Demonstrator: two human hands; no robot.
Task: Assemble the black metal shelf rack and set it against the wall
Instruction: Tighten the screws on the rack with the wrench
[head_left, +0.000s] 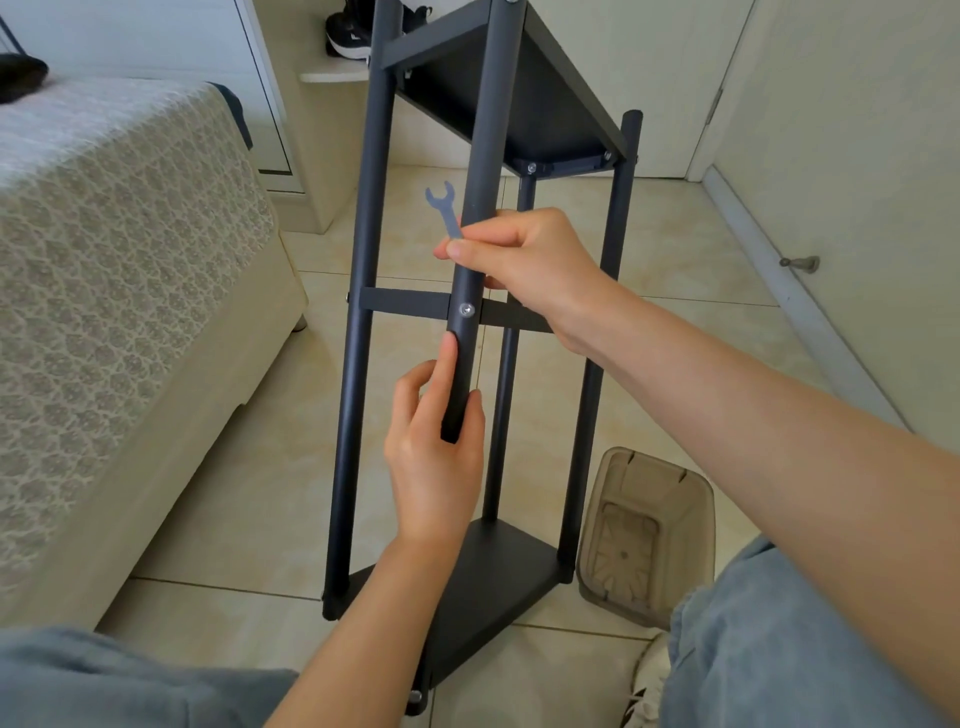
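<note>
Head view, Sam: Your rack (358, 312) stands on the tile floor (249, 467), between the bed (130, 234) and the bin (644, 530).

Mia: Your left hand (436, 457) wraps round the bottom end of the front pole (480, 130). That end seems to stop in your hand, up above the bottom shelf (498, 571).

Sam: Your right hand (524, 260) curls round the same pole higher up. It pinches a little flat wrench (445, 208) too.

Mia: I think the rack is hard and stiff, and not too heavy for you. The poles look smooth, so they may slip. Hold two poles tight, close to a bar or a shelf.

Sam: I guess the thin wrench is easy to drop. The screw (466, 310) sits just under your right hand.
</note>
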